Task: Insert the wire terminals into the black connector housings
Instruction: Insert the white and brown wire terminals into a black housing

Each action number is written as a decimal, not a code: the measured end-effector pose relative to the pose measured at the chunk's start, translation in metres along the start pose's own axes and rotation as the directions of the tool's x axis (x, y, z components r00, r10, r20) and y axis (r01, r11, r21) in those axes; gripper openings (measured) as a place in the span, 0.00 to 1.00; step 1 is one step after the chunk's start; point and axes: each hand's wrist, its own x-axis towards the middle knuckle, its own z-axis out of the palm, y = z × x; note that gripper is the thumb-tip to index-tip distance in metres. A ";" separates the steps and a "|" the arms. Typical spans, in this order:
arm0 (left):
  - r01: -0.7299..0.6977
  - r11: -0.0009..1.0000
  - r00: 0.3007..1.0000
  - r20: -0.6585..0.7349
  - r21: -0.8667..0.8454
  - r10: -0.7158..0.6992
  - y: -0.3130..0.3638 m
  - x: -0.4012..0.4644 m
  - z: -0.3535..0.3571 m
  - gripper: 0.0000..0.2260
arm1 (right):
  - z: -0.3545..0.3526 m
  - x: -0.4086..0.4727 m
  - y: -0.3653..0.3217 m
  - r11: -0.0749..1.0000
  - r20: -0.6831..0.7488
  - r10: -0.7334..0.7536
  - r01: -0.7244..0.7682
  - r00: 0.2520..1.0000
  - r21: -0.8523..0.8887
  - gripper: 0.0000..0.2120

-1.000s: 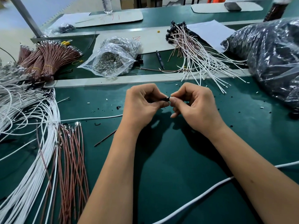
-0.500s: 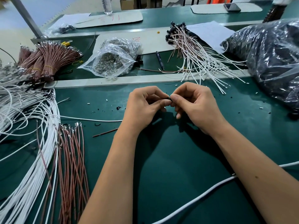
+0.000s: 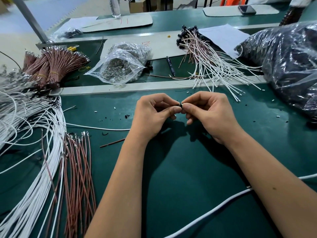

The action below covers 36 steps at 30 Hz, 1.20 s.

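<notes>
Both hands meet above the green bench (image 3: 171, 186): left hand (image 3: 151, 115) and right hand (image 3: 211, 114) each grip, fingers pinched, a small black connector housing (image 3: 179, 105), seemingly one piece; white wires (image 3: 25, 169) lie at 9 o'clock.

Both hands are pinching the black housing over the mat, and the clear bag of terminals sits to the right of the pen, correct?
Not quite. The head view shows the clear bag to the left of the pen, not the right. The rest holds: left hand and right hand pinch the black housing over the mat.

Green mat (image 3: 171, 186); white wires (image 3: 25, 177) & brown wires (image 3: 80, 169); blk housing (image 3: 179, 105).
</notes>
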 end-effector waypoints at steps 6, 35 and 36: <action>0.008 0.999 0.999 0.052 -0.037 -0.007 0.002 -0.001 -0.003 0.04 | -0.002 -0.002 -0.003 1.000 0.083 0.011 -0.013 0.997 0.028 0.02; -0.007 1.000 0.994 0.106 0.025 0.004 0.002 -0.001 0.000 0.05 | -0.011 0.001 -0.005 0.999 0.194 0.047 -0.044 0.980 -0.019 0.07; -0.006 1.000 0.995 0.100 0.029 0.003 0.002 -0.001 0.001 0.05 | -0.010 0.001 -0.005 0.999 0.184 0.052 -0.048 0.982 -0.025 0.07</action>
